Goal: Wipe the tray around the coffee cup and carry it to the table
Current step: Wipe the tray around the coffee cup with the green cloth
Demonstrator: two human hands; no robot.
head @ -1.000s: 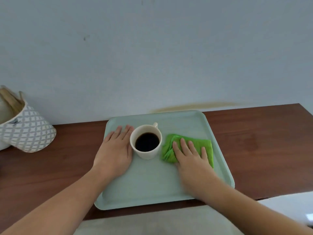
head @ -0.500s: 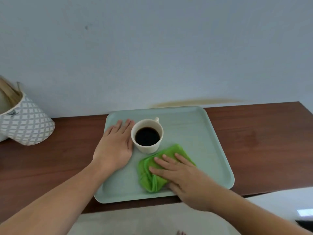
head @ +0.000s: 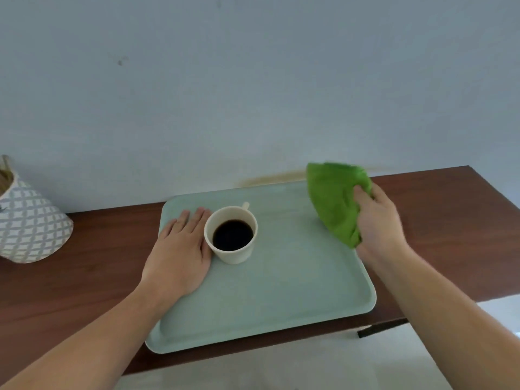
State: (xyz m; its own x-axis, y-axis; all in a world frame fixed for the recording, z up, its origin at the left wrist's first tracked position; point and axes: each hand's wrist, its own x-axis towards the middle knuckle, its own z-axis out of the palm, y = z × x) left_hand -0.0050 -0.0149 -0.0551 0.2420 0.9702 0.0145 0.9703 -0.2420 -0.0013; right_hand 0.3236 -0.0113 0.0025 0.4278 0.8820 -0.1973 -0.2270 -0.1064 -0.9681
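- Change since 0.5 s ago: the green cloth (head: 336, 202) has left the near part of the tray, in front of the cup, and now sits bunched at the tray's far right corner, lifted in the right hand (head: 377, 220). The left hand (head: 181, 249) and the cup hold their places.
- Far left: a white pot with a grey lattice pattern (head: 31, 223) stands on the dark wooden counter (head: 92, 249), partly cut by the frame edge. Pale stick-like items show at its mouth; they are too cropped to identify. A small dark mark on its side is unreadable.
- Left hand: flat, palm down, fingers extended and together, resting on the left part of the pale green tray (head: 281, 291). It grips nothing; its inner edge is just beside the cup, and contact cannot be confirmed.
- Cream coffee cup (head: 231, 235): upright on the tray, left of centre, holding dark coffee well below the rim. Handle points away toward the wall.
- Tray: lies flat on the counter, near edge overhanging the counter's front slightly.
- Right hand: fingers curled around the cloth, which hangs in a loose fold over the tray's right rim. Forearm runs in from lower right.
- No legible writing anywhere.
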